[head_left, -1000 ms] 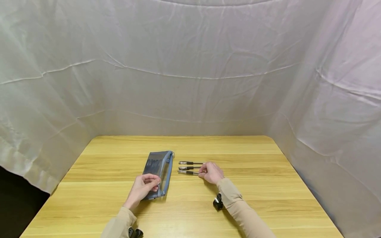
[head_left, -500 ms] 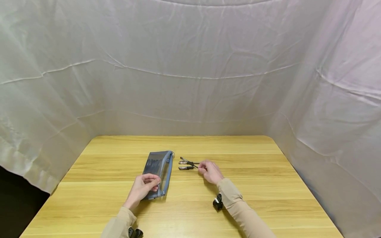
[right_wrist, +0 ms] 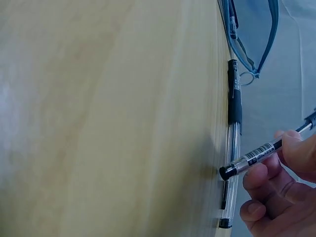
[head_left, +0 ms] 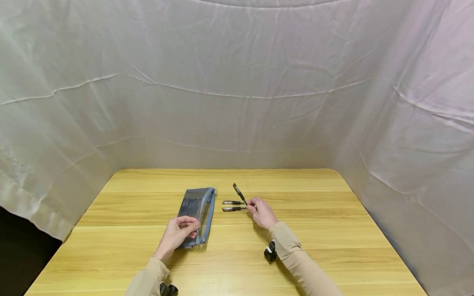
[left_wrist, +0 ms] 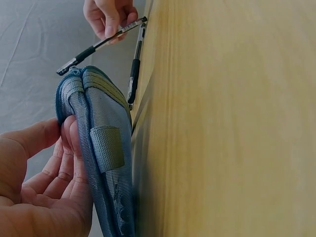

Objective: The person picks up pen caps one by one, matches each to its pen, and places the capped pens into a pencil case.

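A blue zippered pencil pouch (head_left: 189, 202) with see-through mesh sides lies on the left, its mouth parted and facing right. My left hand (head_left: 175, 235) pinches the near side of that mouth between thumb and fingers; the left wrist view shows the zip edge and a fabric tab (left_wrist: 107, 149). Dark shapes show through the mesh. In my right hand (head_left: 263, 213), thumb and fingers pinch a black gel pen (head_left: 238, 192) near its barrel end, tilted with the cap end up and away. Under it, two similar pens (head_left: 231, 202) (head_left: 231, 209) lie side by side, their right ends hidden by the hand.
The wooden table (head_left: 296, 263) has rounded far corners. Pale grey curtains (head_left: 237, 119) hang round its back and sides. Each wrist carries a small black camera (head_left: 270, 251). A metal ring (right_wrist: 248, 78) hangs at the pouch's zip end.
My right hand has picked up the nearest pen of the three and swung its cap end up and away, over the other two. The left hand and pouch stay in place.
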